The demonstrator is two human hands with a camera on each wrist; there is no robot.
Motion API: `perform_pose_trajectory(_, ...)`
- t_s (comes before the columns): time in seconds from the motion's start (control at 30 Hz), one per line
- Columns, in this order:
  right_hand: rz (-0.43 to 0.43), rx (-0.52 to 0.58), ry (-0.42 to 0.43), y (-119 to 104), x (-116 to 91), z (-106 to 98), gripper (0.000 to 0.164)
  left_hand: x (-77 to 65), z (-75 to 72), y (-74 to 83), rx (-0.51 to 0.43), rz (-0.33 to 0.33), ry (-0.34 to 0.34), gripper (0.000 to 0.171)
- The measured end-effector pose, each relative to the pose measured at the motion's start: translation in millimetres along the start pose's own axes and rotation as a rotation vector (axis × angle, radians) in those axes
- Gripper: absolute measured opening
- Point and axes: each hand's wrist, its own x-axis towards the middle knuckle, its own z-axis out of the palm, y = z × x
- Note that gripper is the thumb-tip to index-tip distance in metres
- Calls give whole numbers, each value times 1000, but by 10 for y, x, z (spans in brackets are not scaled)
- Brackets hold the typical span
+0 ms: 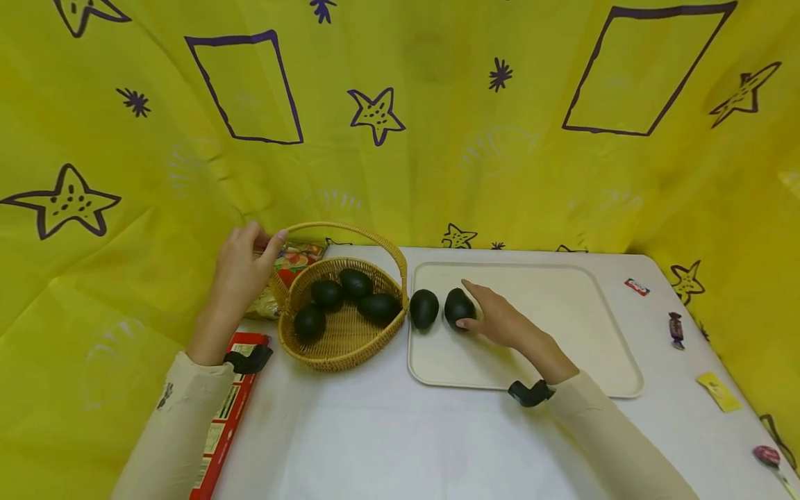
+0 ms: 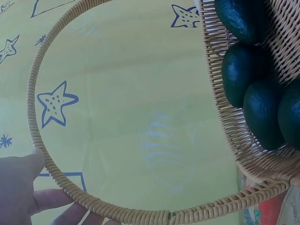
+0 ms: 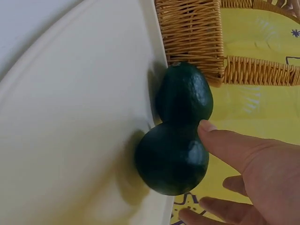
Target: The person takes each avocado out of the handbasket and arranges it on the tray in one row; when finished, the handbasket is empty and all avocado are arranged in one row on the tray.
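Observation:
My left hand (image 1: pixel 244 257) holds the handle (image 2: pixel 35 93) of a wicker basket (image 1: pixel 344 362), with the thumb on the near side and the fingers behind it. Several dark green avocados (image 1: pixel 355 284) lie in the basket. Two more stand at the left end of a cream tray (image 1: pixel 531 361): one avocado (image 1: pixel 424 310) beside the basket, another avocado (image 1: pixel 459 309) just right of it. Around that second one my right hand (image 1: pixel 500 321) is spread. Its thumb (image 3: pixel 220 138) comes right at the avocado's surface, while the other fingers extend past it, apart.
Behind the basket lie colourful snack packets (image 1: pixel 294 260). A red box (image 1: pixel 221 423) is beneath the left forearm. Along the right table edge are small wrapped sweets (image 1: pixel 676 330), a yellow packet (image 1: pixel 719 392) and a lollipop (image 1: pixel 767 456). A yellow patterned curtain (image 1: pixel 425 180) hangs around the table.

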Motion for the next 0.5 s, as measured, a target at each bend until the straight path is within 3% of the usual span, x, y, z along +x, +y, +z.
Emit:
perform_pose_trajectory(0.13, 1, -46, 42, -101, 11, -11, 76, 9, 5, 10, 1, -2, -1, 47)
perform_pose_trajectory(0.27, -32, -84, 68, -307, 13, -22, 49, 16, 12, 11, 1, -6, -2, 46)
perform_pose_trajectory(0.37, -69, -49, 26, -501, 18, -27, 35, 16, 12, 9, 1, -5, 2, 46)
perform_pose_trajectory(0.5, -108, 1, -71, -757, 41, -4, 41, 12, 10, 9, 1, 1, 7, 46)
